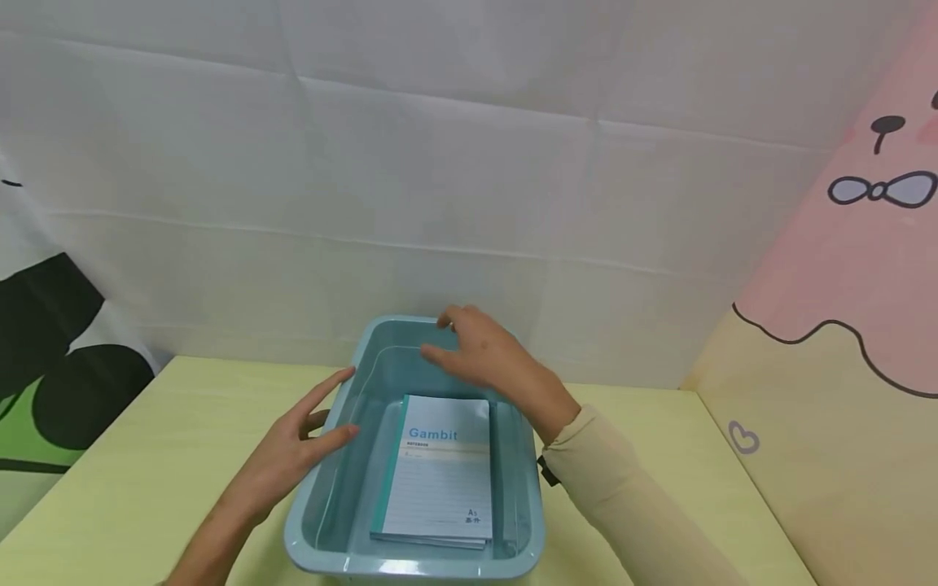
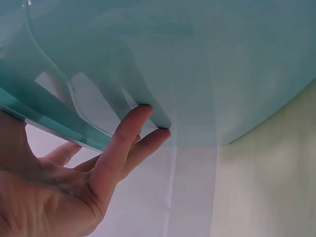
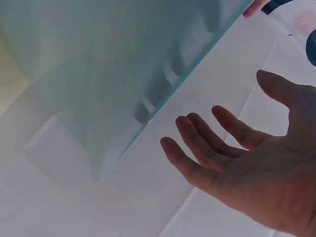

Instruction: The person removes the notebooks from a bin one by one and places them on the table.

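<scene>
A light blue plastic basin (image 1: 410, 563) stands on the table, and inside it lies a small stack of notebooks (image 1: 443, 476); the top cover reads "Gambit". My left hand (image 1: 278, 460) is at the basin's left rim, its thumb reaching over the edge. In the left wrist view two extended fingers (image 2: 118, 145) touch the outer wall below the rim. Above the far right corner hovers my right hand (image 1: 484, 346), fingers spread and loosely bent. The right wrist view shows that hand apart from the basin wall (image 3: 98, 64), holding nothing.
The table (image 1: 637, 415) has a pale yellow-green top. A white sheet (image 1: 440, 179) hangs behind the basin. Printed panels flank it: a pink and cream one (image 1: 828, 325) on the right, a black and green pattern (image 1: 73, 391) on the left.
</scene>
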`<action>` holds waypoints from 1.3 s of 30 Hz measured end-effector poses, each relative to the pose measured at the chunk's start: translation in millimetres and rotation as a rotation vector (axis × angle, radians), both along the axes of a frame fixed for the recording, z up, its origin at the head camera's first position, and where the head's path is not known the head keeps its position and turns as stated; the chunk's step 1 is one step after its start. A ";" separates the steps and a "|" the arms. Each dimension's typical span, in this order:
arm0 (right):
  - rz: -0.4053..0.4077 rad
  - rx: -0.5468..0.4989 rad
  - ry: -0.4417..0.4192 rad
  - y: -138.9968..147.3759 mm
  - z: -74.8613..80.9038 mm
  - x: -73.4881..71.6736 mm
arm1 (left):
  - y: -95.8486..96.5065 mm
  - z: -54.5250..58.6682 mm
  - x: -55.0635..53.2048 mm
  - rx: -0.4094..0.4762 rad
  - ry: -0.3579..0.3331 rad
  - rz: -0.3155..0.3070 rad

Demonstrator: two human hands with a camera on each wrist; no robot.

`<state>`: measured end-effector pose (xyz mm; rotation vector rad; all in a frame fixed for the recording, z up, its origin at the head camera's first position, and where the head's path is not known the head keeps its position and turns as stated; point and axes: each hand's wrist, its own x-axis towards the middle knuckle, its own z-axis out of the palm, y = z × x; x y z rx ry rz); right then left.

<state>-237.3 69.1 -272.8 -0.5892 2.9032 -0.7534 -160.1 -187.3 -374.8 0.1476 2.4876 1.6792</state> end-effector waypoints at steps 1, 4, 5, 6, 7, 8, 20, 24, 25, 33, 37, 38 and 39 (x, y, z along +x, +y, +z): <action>-0.009 0.015 0.000 -1.7 1.9 -2.0 | -0.8 0.1 -2.1 0.004 0.002 -0.002; -0.027 0.027 -0.004 -6.1 8.8 -6.8 | -3.0 0.6 -8.3 0.016 0.005 -0.010; -0.027 0.027 -0.006 -7.8 10.9 -8.4 | -3.7 0.8 -10.3 0.016 0.006 -0.012; -0.024 0.022 -0.008 -9.8 12.7 -9.9 | -4.4 0.9 -12.3 0.020 0.006 -0.015; -0.020 0.015 -0.011 -12.2 13.9 -11.5 | -5.2 1.0 -14.2 0.023 0.005 -0.018; -0.013 0.010 -0.016 -15.1 14.8 -13.3 | -6.0 1.1 -16.1 0.027 0.003 -0.022; -0.151 0.184 0.002 -71.5 -14.7 -26.3 | -9.8 1.2 -18.9 0.018 0.015 -0.031; -0.243 0.311 0.044 -88.4 -36.1 -24.1 | -10.3 0.9 -18.9 0.003 0.018 -0.026; -0.259 0.332 0.037 -91.8 -41.1 -23.6 | -10.4 0.7 -19.1 0.003 0.019 -0.025; -0.322 0.497 -0.004 -102.1 -71.3 -16.3 | -9.2 -0.4 -20.4 0.017 0.018 -0.023; -0.320 0.516 -0.046 -99.9 -84.1 -9.4 | -9.6 -1.4 -19.4 0.018 0.010 -0.015; -0.318 0.520 -0.048 -98.6 -89.4 -9.5 | -9.9 -1.6 -19.5 0.021 0.011 -0.014; -0.314 0.527 -0.049 -97.3 -94.9 -10.0 | -10.2 -1.5 -19.6 0.025 0.013 -0.015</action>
